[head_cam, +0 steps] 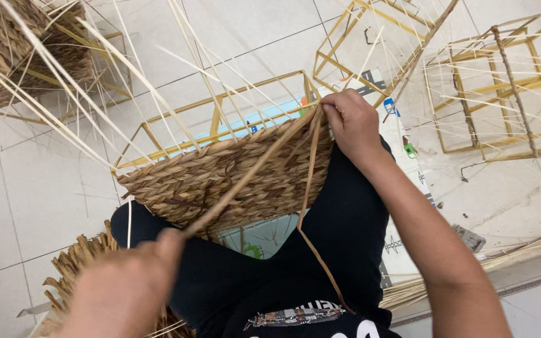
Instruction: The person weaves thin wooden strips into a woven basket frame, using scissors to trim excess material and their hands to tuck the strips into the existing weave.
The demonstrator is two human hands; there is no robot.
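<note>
The half-woven basket point(233, 178) rests on the person's lap over a yellow frame point(220, 119). The right hand point(353, 125) pinches a flat straw strand point(311, 175) at the basket's top corner, fingers closed tight on it; the left hand point(126, 288) pulls a second strand point(245, 178) taut across the weave. To do this well, I judge the pull should stay even while the right hand pins the corner. The left hand is blurred and close, so I cannot tell its exact grip; the basket's underside is hidden.
</note>
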